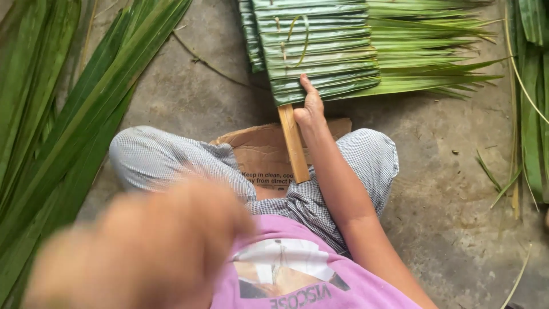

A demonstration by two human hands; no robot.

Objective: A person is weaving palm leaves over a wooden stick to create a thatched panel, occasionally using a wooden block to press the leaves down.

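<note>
A panel of folded green palm leaves [320, 48] lies on the concrete floor ahead of me, strung along a flat wooden slat [293, 143] that sticks out toward my lap. My right hand [309, 109] rests on the panel's near edge beside the slat, thumb pressed on the lowest leaf. Close to the camera, my left hand [143, 246] is raised and badly blurred; whether it holds anything is not visible. A thin strip [297, 37] loops over the folded leaves.
Long loose palm leaves [63, 114] lie in a pile on the left, and more leaves [532, 103] run along the right edge. A flattened cardboard piece [260, 151] lies under my crossed legs. Leaf scraps [503, 183] dot the floor at right.
</note>
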